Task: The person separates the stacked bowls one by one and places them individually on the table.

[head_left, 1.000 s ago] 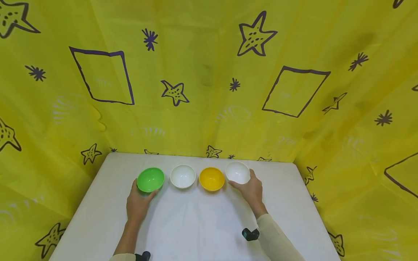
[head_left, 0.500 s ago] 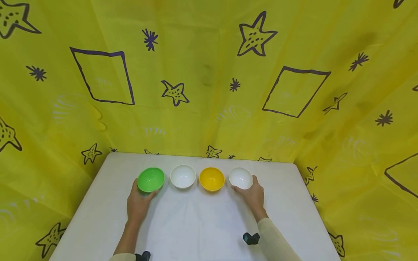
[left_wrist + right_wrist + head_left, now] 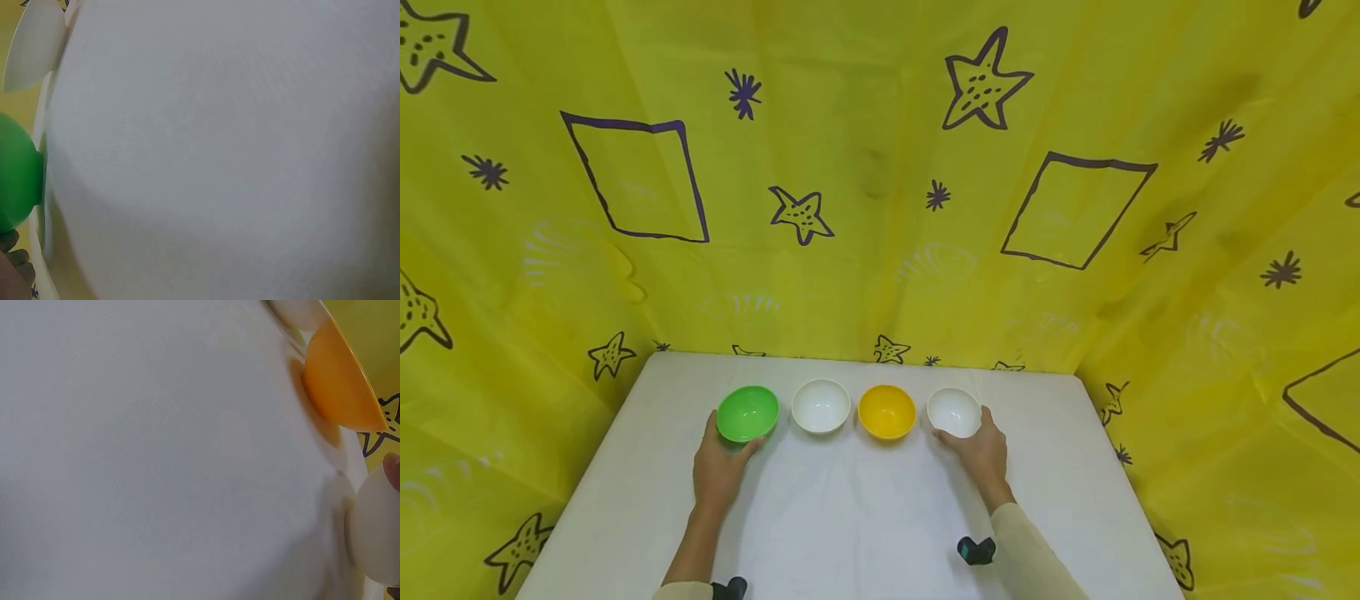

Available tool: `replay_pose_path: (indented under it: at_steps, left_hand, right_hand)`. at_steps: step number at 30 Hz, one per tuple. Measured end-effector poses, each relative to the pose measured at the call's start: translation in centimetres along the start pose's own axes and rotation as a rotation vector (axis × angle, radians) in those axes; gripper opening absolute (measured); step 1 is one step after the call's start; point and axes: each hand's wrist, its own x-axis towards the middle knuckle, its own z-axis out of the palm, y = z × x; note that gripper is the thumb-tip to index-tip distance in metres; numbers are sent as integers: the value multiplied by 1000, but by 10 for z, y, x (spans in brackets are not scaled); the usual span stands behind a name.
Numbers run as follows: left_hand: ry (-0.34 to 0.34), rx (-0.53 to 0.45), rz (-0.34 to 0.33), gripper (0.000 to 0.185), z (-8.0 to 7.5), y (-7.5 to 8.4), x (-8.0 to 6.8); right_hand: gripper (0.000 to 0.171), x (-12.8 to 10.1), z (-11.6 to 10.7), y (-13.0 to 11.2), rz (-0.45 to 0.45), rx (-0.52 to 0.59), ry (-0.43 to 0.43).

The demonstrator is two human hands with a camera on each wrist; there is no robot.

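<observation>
Four bowls would exceed a plain count, so several bowls stand in a row along the far part of the white table. At the left end is a green bowl (image 3: 747,414), gripped at its near left side by my left hand (image 3: 718,471), thumb and fingers spread round it. At the right end my right hand (image 3: 981,454) holds a white bowl (image 3: 954,412) between thumb and fingers. Between them stand another white bowl (image 3: 821,407) and a yellow bowl (image 3: 887,412), untouched. In the left wrist view the green bowl (image 3: 17,175) shows from the side, with fingertips (image 3: 19,256) at it.
The white-covered table (image 3: 850,517) reaches back to a yellow curtain (image 3: 865,275) with stars and frames drawn on it, which also closes in both sides. Dark wrist-worn devices (image 3: 976,550) sit by both sleeves.
My right hand has brought its white bowl slightly right and nearer to me, into line with the others. The left hand and the green bowl have stayed almost in place.
</observation>
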Motion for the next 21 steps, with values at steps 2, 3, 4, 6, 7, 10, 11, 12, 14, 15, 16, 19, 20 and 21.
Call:
replay_pose_path:
  at_steps: [2, 3, 4, 6, 7, 10, 11, 12, 14, 15, 16, 19, 20, 21]
  left_hand:
    - [-4, -1, 1, 97, 0, 0, 0]
    - [-7, 0, 2, 97, 0, 0, 0]
    - [-10, 0, 1, 97, 0, 0, 1]
    - [-19, 1, -4, 98, -1, 1, 1]
    - [-25, 2, -8, 99, -1, 1, 1]
    - [-40, 6, -18, 103, -2, 2, 1]
    - [-44, 8, -21, 104, -2, 3, 1]
    - [-48, 10, -23, 105, -2, 3, 1]
    - [-54, 17, -27, 106, -2, 3, 1]
    - [-56, 20, -29, 107, -2, 3, 1]
    - [-60, 23, -29, 107, -3, 3, 1]
    - [-63, 26, -31, 108, -3, 3, 1]
    - [-64, 26, -30, 108, -3, 3, 1]
    - [-66, 27, -29, 108, -3, 3, 1]
  right_hand:
    - [100, 0, -1, -1, 11, -3, -9]
    - [101, 0, -1, -2, 14, -6, -13]
    - [101, 0, -2, -2, 17, -9, -17]
    - [102, 0, -3, -3, 18, -12, -23]
    - [102, -1, -4, -4, 18, -17, -26]
    - [105, -1, -4, -6, 25, -22, -35]
    - [107, -2, -5, -6, 28, -23, -39]
    - [108, -2, -5, -7, 32, -26, -42]
    - [108, -2, -5, -7, 37, -25, -45]
    - [109, -2, -5, -7, 37, -25, -45]
    - [109, -2, -4, -6, 37, -25, -46]
    - [108, -1, -4, -5, 30, -31, -43]
    - [107, -2, -4, -5, 27, -31, -42]
    - [107, -2, -4, -5, 27, -31, -42]
